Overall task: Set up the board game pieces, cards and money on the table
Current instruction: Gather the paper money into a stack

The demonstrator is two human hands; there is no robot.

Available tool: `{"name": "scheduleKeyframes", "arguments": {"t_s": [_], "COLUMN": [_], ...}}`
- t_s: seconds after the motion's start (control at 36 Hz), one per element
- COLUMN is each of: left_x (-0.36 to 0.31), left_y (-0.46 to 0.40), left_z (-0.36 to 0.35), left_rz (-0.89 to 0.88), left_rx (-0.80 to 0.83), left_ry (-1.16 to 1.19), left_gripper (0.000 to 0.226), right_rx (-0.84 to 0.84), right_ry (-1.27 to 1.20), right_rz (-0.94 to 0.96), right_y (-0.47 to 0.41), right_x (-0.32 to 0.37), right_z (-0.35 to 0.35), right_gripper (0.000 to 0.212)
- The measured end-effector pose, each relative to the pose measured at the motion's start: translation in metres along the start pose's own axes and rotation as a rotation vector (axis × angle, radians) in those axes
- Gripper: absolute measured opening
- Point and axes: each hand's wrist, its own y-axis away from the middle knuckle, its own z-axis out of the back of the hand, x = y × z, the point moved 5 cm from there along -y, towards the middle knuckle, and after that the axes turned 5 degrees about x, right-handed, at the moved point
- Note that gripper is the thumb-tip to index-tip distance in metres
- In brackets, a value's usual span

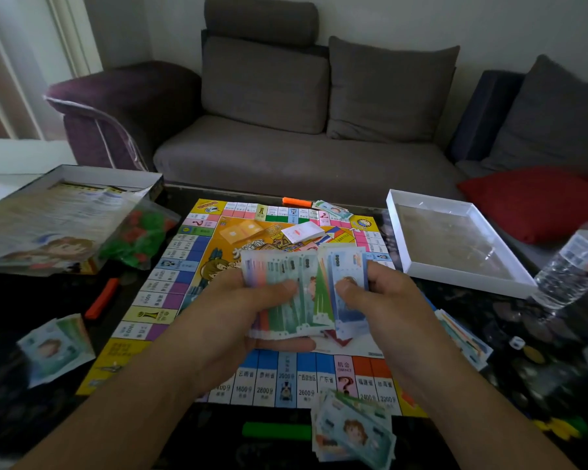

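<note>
The colourful game board lies flat on the dark table. Over its middle my left hand grips a fanned stack of paper money. My right hand pinches a few blue notes at the fan's right edge. Separate money piles lie at the left, the near edge, the right and the far edge of the board. A white card stack sits on the board's far part. A bag of red and green houses rests at the left.
The box base with leaflets stands at the far left, the empty white lid at the right. Coloured sticks lie around: orange, red, green. A water bottle and a die are at the right. A sofa stands behind.
</note>
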Motion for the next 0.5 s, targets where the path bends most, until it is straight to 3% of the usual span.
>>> {"name": "scheduleKeyframes", "arguments": {"t_s": [0.14, 0.36, 0.5], "left_x": [0.0042, 0.0023, 0.0037], "left_y": [-0.0011, -0.0007, -0.0019], "left_z": [0.0048, 0.0016, 0.0041], "left_rz": [-0.024, 0.000, -0.046], "left_rx": [-0.034, -0.039, -0.055], "left_ry": [-0.103, 0.013, -0.066], "left_gripper": [0.024, 0.025, 0.024], "right_rx": [0.013, -0.003, 0.001], "right_ry": [0.006, 0.016, 0.021], "right_rz": [0.036, 0.040, 0.040], "right_y": [0.0030, -0.0001, 0.0002], "right_x": [0.0002, -0.0020, -0.0038], "right_z": [-0.0045, 0.0015, 0.0030], "right_gripper": [0.038, 0.025, 0.019]}}
